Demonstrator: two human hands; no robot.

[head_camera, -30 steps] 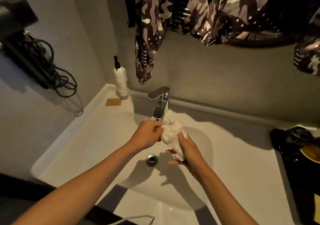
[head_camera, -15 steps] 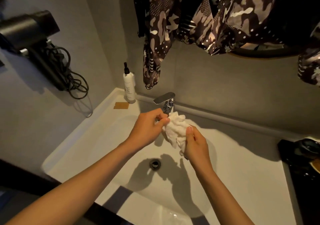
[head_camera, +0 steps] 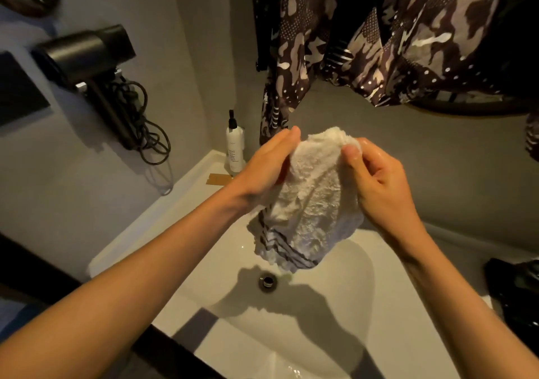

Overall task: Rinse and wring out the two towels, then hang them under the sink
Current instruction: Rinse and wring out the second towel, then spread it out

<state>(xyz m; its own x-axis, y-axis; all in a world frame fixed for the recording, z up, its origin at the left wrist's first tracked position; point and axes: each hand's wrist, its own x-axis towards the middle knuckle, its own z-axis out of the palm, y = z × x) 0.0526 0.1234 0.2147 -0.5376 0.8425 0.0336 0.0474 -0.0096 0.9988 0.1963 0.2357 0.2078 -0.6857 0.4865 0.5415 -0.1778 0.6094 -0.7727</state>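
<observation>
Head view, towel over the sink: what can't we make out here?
- Faucet: hidden behind the towel and both hands; whether water runs cannot be told.
- Second towel: not in view.
- Space under the sink: below the frame's edge.
- Left hand fingertips: buried in the towel's folds.
- Right hand palm: turned away.
- Bottle label: too small to read.
- Dark items at right: cut off, too dim.

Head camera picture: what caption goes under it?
Both hands, left and right, hold a white towel above the sink.
</observation>
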